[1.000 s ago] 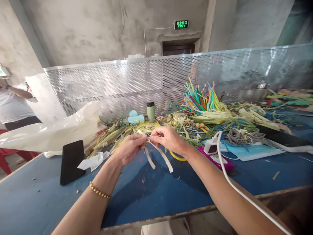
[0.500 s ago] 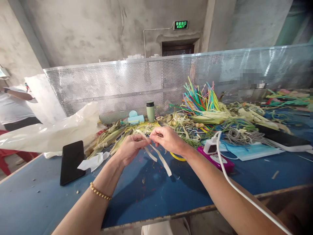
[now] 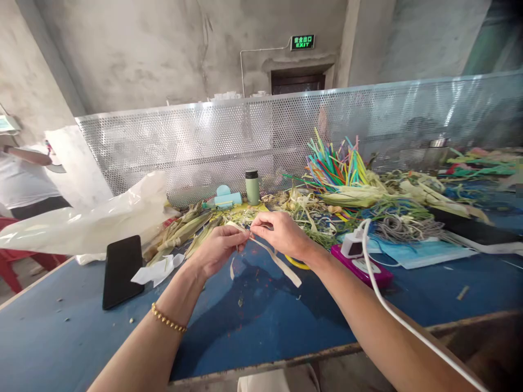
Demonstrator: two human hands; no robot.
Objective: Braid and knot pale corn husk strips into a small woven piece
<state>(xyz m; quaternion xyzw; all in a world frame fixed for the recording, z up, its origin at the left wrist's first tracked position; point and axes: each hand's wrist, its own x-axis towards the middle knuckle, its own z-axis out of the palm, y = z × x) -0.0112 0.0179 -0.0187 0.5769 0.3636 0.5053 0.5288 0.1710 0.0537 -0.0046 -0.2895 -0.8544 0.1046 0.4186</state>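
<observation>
My left hand (image 3: 216, 247) and my right hand (image 3: 280, 233) are held close together above the blue table (image 3: 253, 321), both pinched on pale husk strips (image 3: 278, 261). One long strip hangs from my right fingers down toward the table. A shorter strip (image 3: 232, 268) dangles under my left hand. A gold bead bracelet (image 3: 166, 319) sits on my left wrist.
A black phone (image 3: 121, 268) and crumpled white paper (image 3: 157, 269) lie left. Corn husks (image 3: 183, 228), a green flask (image 3: 252, 187), coloured strips (image 3: 335, 163) and cords are piled by the perforated metal screen (image 3: 204, 147). A magenta power bank (image 3: 362, 265) with white cable lies right. A person stands far left (image 3: 22, 185).
My hands stayed together while working the strips. The long strip swung right and lower, and the other strip now hangs short beneath my left hand.
</observation>
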